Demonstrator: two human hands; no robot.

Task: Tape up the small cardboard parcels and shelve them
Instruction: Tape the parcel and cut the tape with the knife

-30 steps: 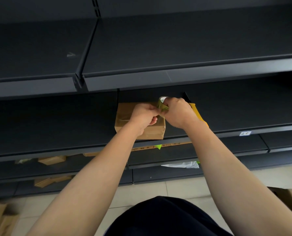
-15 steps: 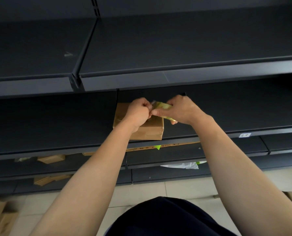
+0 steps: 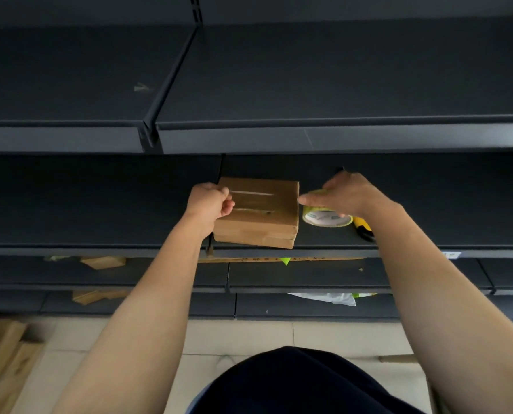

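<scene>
The cardboard parcel sits at the centre of the frame on the dark middle shelf, near its front edge. A clear strip of tape runs across the parcel's top. At the parcel's left edge the left hand is curled, apparently pinching the strip's end, though the glare makes this uncertain. Just right of the parcel, the right hand grips the tape roll from above, index finger pointing at the parcel. A yellow knife lies beside the roll.

Parcel on shelf, tape roll right.
</scene>
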